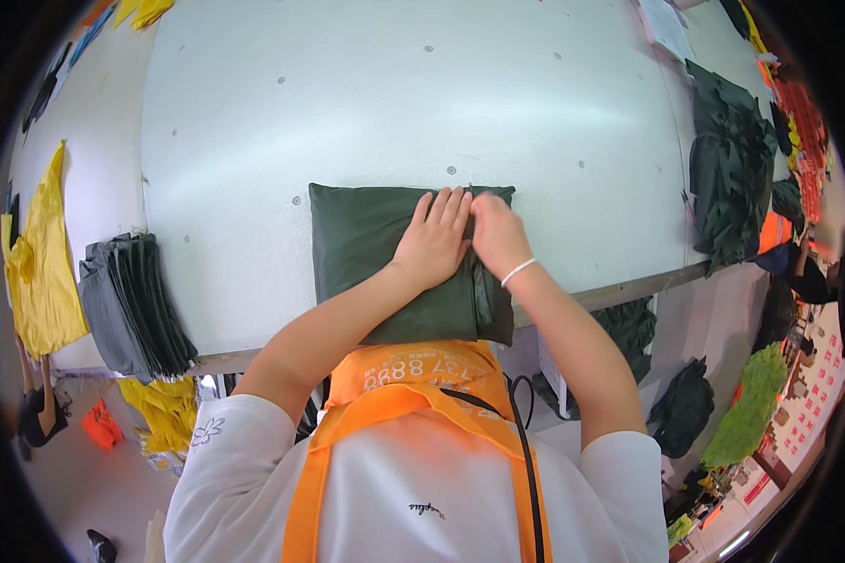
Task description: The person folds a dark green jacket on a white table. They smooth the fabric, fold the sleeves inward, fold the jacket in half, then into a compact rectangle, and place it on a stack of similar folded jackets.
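A dark green folded piece of smooth fabric (361, 249) lies flat near the front edge of the table, its lower end reaching over that edge toward me. My left hand (432, 242) rests palm down on it, fingers stretched out toward its far edge. Just right of those fingers, my right hand (499, 233) is closed at the far end of a folded strip along the fabric's right side. The right fingertips are curled and slightly blurred, pinching the fabric there. A white bracelet (517, 272) circles my right wrist.
A stack of folded dark green pieces (133, 305) stands at the table's left front corner, beside a yellow fabric (52, 263). On the right lies a heap of dark green pieces (730, 164). The light table (422, 113) has small round fittings. Other people are at both sides.
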`<state>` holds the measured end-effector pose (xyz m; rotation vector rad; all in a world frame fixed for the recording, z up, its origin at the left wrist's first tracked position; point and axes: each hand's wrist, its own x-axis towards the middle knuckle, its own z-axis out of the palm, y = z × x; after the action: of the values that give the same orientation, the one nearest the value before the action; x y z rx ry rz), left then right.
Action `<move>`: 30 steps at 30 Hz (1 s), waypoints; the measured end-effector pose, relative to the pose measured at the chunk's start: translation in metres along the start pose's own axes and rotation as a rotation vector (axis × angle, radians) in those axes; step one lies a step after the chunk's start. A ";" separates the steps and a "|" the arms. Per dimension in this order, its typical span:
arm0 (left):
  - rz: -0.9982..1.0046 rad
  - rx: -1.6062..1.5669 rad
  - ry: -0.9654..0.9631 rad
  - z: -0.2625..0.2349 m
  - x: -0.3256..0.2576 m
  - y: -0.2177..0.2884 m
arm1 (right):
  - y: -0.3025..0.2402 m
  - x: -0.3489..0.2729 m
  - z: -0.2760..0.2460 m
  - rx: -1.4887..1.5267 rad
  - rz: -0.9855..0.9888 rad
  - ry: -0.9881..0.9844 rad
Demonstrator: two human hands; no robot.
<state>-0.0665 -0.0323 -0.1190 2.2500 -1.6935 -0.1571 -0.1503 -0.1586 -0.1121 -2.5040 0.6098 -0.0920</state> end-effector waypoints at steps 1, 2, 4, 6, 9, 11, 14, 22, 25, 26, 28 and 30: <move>-0.004 -0.025 -0.005 -0.001 0.000 0.001 | 0.005 0.012 0.000 0.076 0.112 -0.040; -0.006 -0.050 -0.009 -0.002 0.000 0.000 | 0.008 0.022 -0.001 0.152 0.226 -0.081; -0.037 -0.109 -0.011 -0.004 0.001 -0.003 | -0.011 0.041 -0.025 0.344 0.468 -0.276; -0.117 -0.214 -0.024 -0.005 0.003 0.000 | -0.014 0.049 -0.033 0.439 0.572 -0.408; -0.134 -0.205 -0.050 -0.005 0.010 0.002 | -0.001 0.045 -0.036 0.463 0.467 -0.425; -0.124 -0.200 -0.072 -0.003 0.010 -0.001 | 0.004 0.025 -0.036 0.502 0.321 -0.327; -0.139 -0.195 -0.101 -0.002 0.008 -0.002 | -0.004 -0.025 -0.045 0.227 -0.030 0.034; -0.100 -0.265 -0.157 -0.011 0.008 -0.006 | -0.036 -0.101 -0.044 0.030 0.368 -0.038; -0.168 -0.169 -0.164 -0.012 0.012 0.010 | -0.022 -0.099 -0.029 -0.047 0.293 0.004; -0.190 -0.136 -0.165 -0.013 0.012 0.013 | -0.020 -0.100 -0.026 -0.059 0.286 0.005; -0.232 -0.108 -0.171 -0.012 0.012 0.019 | -0.023 -0.097 -0.030 -0.036 0.235 0.065; -0.256 -0.071 -0.160 -0.006 0.011 0.021 | -0.029 -0.097 -0.035 -0.025 0.104 0.197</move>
<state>-0.0807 -0.0467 -0.1052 2.4486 -1.4401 -0.4604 -0.2319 -0.1119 -0.0610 -2.5005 0.8245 -0.2965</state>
